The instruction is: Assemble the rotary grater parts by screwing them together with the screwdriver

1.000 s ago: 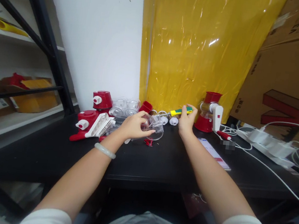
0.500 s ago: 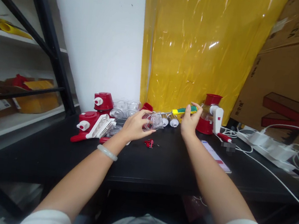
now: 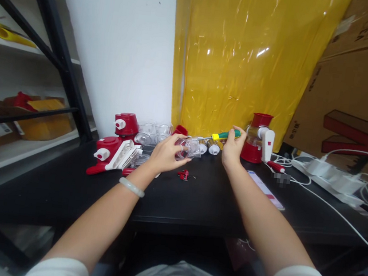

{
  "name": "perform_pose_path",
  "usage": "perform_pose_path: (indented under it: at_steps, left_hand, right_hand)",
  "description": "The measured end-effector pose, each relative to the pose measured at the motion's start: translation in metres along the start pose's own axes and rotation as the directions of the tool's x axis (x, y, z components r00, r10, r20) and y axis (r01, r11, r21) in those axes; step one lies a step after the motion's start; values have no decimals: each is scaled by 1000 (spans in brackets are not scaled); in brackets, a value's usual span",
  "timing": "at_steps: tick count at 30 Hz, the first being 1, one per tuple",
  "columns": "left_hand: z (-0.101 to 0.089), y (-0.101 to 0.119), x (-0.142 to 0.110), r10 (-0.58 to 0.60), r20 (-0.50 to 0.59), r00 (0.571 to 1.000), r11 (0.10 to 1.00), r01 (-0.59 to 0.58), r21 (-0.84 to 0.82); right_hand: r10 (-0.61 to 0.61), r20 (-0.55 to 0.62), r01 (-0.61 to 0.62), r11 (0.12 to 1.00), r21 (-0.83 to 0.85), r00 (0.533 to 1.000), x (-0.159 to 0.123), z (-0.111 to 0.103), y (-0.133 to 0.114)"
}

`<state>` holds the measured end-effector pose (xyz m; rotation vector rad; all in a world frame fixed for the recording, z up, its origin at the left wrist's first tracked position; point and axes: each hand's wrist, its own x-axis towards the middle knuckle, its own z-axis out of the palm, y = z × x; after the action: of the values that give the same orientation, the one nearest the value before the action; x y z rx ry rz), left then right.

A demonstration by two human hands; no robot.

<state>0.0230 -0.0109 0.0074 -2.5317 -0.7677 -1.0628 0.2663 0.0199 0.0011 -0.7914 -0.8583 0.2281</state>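
Note:
Above the black table, my left hand is closed round a clear plastic housing, tilted on its side. My right hand grips a screwdriver by its green and yellow handle. The screwdriver's shaft points left at the housing's right end; whether its tip touches cannot be made out. Beneath the housing lie small red parts and what look like screws. Behind it rest metal drums with white ends. An assembled red and white rotary grater stands just right of my right hand.
On the left are red bases, a white crank handle and several clear housings. A phone lies right of centre, near a power strip with white cables. A large carton leans at the back right.
The clear housing has turned in my left hand, its open end swinging up and away from the small red parts. My right hand with the screwdriver has shifted slightly right.

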Motion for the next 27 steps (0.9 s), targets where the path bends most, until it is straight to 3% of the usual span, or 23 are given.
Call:
perform_pose_path:
  at_steps: [14,22,27]
  left_hand:
    - [0,0,-1,0,12,1000,1000,0,16]
    - [-6,6,0,-68,42,997,997,69,-22]
    - [-8,2,1,-94,65,993,995,96,-33]
  right_hand:
    - [-3,25,3,1000,12,1000,1,-3,2]
    - [-39,21,41,987,-154,999,1,-9,-4]
    - [-1,57,6,997,-79,998,5,-6,2]
